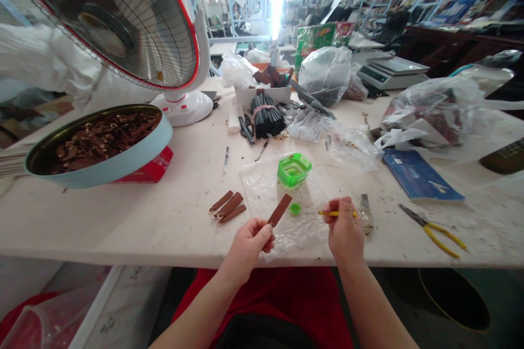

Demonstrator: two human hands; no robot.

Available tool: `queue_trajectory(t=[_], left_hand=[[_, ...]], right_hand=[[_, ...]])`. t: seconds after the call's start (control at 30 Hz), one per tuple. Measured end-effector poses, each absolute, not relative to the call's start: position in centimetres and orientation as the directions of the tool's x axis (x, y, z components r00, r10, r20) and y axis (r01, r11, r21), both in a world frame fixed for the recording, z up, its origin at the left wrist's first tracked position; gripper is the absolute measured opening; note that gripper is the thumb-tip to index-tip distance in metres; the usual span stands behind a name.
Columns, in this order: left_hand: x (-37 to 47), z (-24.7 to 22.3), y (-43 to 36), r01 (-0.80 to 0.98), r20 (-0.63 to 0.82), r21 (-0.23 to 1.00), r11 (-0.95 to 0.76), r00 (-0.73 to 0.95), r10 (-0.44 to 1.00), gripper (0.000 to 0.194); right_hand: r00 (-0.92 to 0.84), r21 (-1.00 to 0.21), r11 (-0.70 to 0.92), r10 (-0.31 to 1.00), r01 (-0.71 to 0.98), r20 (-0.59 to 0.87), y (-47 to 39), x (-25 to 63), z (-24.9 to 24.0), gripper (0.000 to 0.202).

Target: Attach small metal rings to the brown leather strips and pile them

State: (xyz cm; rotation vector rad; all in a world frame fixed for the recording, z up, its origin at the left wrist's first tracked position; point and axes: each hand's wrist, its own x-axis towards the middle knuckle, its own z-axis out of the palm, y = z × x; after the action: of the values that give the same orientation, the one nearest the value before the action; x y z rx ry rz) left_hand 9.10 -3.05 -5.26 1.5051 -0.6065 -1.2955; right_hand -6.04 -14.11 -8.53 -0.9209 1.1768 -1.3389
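Note:
My left hand [254, 241] pinches the lower end of a brown leather tab [280, 210], which points up and away to the right. In my right hand [346, 232] is a thin yellow-handled tool [336, 214], its fine tip directed left to a small green cap [295, 208] on the clear plastic sheet [262, 182]. I cannot make out the kind of tip. Just behind the cap stands a green translucent container [293, 170]. Several brown leather tabs with metal rings [227, 206] lie left of my left hand.
A round tin [102, 174] full of brown tabs sits at left beneath a fan [180, 103]. Yellow-handled pliers [434, 232] and a blue booklet [421, 174] lie at right. Pens [226, 159], a black bundle [267, 117] and plastic bags [327, 73] are farther back.

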Motion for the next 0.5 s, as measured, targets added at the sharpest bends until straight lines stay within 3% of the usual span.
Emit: queue_trajectory(t=[0.07,0.13,0.3,0.5], left_hand=[[8.7,-4.7,-2.3,0.231,-0.418,0.903,-0.363,0.271,-0.867,0.028],[8.3,-4.0,-1.6,0.236,-0.404,0.907,-0.35,0.249,-0.88,0.028],[7.3,-2.1,0.0,0.248,-0.357,0.921,-0.302,0.223,-0.907,0.029],[6.8,-1.4,1.2,0.178,-0.317,0.945,-0.273,0.305,-0.898,0.02]], right_hand=[[-0.037,-0.907,0.095,-0.992,0.41,-0.121,-12.4,-6.1,-6.4,0.039],[0.041,-0.865,0.119,-0.993,0.487,-0.114,-10.8,-6.1,-4.5,0.038],[0.104,-0.857,0.148,-0.988,0.493,-0.11,-8.0,-5.5,-2.7,0.039],[0.128,-0.801,0.214,-0.977,0.559,-0.171,-6.8,-5.3,-2.2,0.037]])
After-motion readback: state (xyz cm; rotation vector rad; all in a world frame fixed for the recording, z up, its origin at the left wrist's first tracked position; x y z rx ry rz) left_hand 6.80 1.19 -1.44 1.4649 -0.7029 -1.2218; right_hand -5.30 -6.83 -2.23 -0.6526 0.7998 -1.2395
